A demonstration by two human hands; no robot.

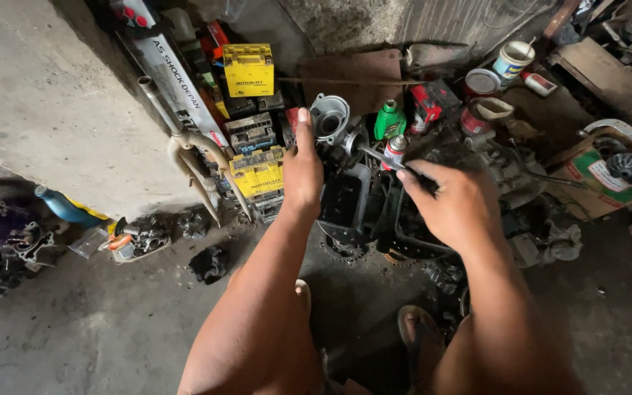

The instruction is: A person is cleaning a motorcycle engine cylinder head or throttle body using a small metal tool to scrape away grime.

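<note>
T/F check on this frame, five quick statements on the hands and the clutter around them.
1. The left hand rests on a grey metal engine part. True.
2. The right hand grips a thin dark tool. True.
3. The green bottle lies on the floor by the person's feet. False: it stands upright beyond the hands, beside a red and black part.
4. Both battery boxes at the wall are blue. False: the upper box and lower box are yellow.
5. A blue bottle lies at the left, by the concrete wall. True.
</note>
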